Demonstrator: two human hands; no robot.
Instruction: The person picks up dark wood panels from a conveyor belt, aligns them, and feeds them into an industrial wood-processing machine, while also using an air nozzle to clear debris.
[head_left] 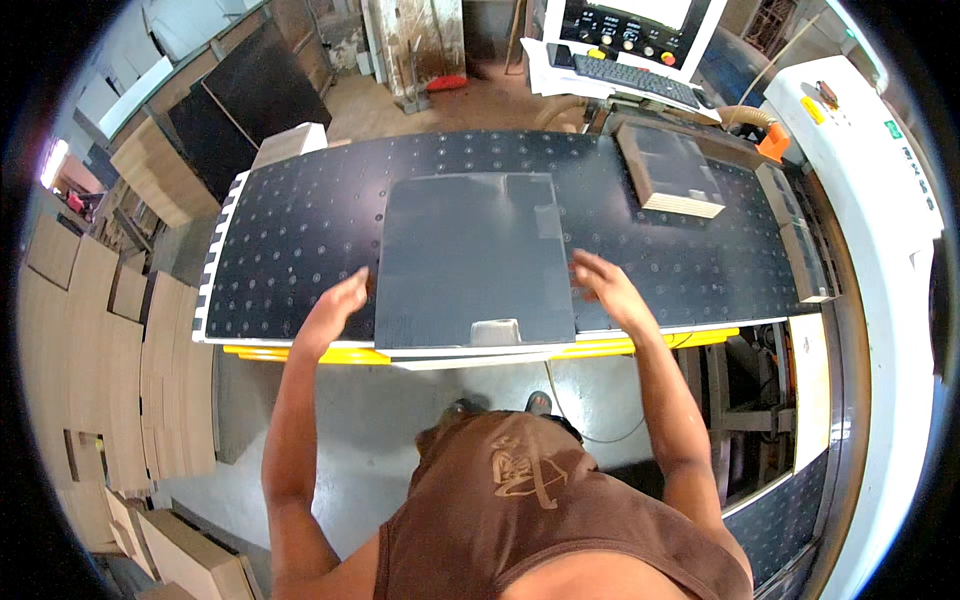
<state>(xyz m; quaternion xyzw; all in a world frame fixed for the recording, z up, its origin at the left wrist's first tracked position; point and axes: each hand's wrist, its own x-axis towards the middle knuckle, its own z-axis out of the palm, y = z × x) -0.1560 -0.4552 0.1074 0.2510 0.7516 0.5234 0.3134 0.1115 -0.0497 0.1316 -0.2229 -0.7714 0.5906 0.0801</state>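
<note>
A dark grey, nearly square panel (470, 262) lies flat on the black table (300, 230) in front of me. Pale scuffed patches mark its near edge and upper right corner. Its near side reaches the table's front edge, where a light strip shows beneath it. Beside the panel's left edge is my left hand (343, 305), fingers stretched out and holding nothing. My right hand (608, 287) is at the opposite edge, also empty with fingers extended. Whether the fingertips touch the panel, I cannot tell.
A stack of smaller boards (672, 172) sits at the table's far right. Behind it stand a control screen and keyboard (635, 82). A white machine housing (860, 200) borders the right side. Yellow bars (640, 344) run under the front edge. Tall board stacks (105, 340) stand left.
</note>
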